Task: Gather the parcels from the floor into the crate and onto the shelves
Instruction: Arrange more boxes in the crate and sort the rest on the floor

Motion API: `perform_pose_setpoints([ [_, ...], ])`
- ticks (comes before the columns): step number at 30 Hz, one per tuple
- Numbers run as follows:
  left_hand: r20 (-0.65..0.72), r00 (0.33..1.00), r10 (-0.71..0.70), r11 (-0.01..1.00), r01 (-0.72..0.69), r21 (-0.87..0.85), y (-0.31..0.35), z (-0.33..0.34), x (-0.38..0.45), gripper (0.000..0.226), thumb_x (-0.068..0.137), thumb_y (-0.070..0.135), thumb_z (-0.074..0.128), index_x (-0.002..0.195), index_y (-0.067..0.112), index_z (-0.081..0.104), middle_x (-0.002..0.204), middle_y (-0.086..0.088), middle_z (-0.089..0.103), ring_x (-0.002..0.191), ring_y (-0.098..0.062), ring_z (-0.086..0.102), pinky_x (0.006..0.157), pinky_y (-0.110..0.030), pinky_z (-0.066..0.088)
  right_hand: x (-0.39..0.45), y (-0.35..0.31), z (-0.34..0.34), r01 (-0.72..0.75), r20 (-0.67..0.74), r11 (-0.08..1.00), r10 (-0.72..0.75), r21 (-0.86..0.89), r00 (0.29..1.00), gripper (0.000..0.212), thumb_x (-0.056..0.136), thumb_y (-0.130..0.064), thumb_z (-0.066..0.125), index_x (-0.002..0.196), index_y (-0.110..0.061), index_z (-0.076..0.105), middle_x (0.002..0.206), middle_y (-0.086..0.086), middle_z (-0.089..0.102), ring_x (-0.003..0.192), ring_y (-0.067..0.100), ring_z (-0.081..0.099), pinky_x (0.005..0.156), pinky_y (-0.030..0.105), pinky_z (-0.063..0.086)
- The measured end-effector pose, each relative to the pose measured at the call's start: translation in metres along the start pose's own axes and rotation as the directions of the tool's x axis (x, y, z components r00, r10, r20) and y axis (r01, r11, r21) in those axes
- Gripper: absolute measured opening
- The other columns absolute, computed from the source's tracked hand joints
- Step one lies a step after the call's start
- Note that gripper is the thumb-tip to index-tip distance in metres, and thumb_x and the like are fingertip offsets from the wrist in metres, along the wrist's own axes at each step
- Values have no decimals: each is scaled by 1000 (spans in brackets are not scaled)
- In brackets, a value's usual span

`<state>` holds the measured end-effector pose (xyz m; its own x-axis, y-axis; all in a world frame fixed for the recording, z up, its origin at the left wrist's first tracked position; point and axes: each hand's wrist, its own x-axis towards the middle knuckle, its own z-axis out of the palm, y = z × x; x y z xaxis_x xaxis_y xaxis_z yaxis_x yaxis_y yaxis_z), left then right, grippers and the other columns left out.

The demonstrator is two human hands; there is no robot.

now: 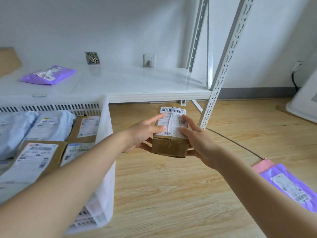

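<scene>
Holding a small cardboard box [170,134] lengthwise away from the viewer, left hand [143,134] and right hand [197,140] grip its sides, thumbs seemingly hidden beneath.

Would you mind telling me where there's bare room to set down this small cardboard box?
The white shelf is bare from the purple mailer bag rightward to the white slotted upright. The white slatted crate is crowded with parcels.

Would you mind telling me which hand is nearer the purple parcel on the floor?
Right. The right hand holds the box's right side, toward the parcel; the left hand holds its far side.
</scene>
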<state>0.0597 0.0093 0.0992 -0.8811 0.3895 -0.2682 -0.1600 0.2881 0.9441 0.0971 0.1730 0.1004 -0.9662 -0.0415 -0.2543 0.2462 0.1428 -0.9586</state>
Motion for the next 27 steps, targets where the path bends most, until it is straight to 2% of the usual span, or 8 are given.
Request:
perform_pose_setpoints([
  [4,-25,998,49,999,-49,2,7,-53,-29,51,97,27,49,141,45,32,87,3,66,70,-17,62,76,-36,54,1,-30,52,64,3,998,-64,-13,998,46,101,-22,34,144,-38,25,123,6,55,80,14,60,74,34,54],
  [7,-46,996,70,997,-68,41,4,-95,-51,51,97,28,48,141,45,30,93,1,63,60,-8,63,62,-27,55,3,-45,95,103,28,995,-103,0,994,47,101,-23,34,144,-39,23,124,3,56,79,14,61,76,35,52],
  [10,-95,991,94,993,-87,76,-7,-137,-74,49,98,26,46,142,41,31,84,11,57,61,1,60,53,-11,50,6,-55,142,123,55,992,-124,25,991,47,101,-23,35,144,-38,24,116,0,58,74,15,59,69,36,51],
  [12,-123,989,84,995,-77,61,-16,-164,-88,50,98,26,47,142,42,32,98,9,60,87,-13,64,75,-21,54,11,-59,172,135,82,990,-138,46,987,47,101,-24,36,144,-38,25,112,-3,59,75,15,60,68,34,51],
  [14,-148,986,80,994,-67,89,-24,-192,-103,50,97,29,49,142,44,32,134,-1,53,116,-25,56,98,-40,48,15,-63,202,143,113,988,-149,64,982,47,100,-24,38,143,-39,27,111,-6,60,76,13,61,68,33,52],
  [19,-214,974,71,995,-56,77,-52,-261,-136,50,95,32,51,139,48,34,147,6,38,128,-21,46,103,-44,44,29,-72,276,130,187,989,-142,76,972,47,99,-24,42,141,-41,31,129,1,57,86,15,63,73,31,54],
  [23,-258,966,18,1000,-13,20,-76,-304,-157,48,94,31,53,136,49,38,110,7,64,100,-23,64,84,-40,56,39,-74,328,83,240,995,-95,61,966,46,97,-25,46,138,-43,34,129,5,56,84,17,64,68,33,56],
  [27,-281,959,-33,999,38,11,-95,-338,-173,45,95,26,53,128,54,42,120,-1,62,98,-27,66,80,-40,58,48,-73,366,46,320,997,-64,64,945,46,97,-19,47,135,-42,37,104,3,62,80,21,64,69,36,56],
])
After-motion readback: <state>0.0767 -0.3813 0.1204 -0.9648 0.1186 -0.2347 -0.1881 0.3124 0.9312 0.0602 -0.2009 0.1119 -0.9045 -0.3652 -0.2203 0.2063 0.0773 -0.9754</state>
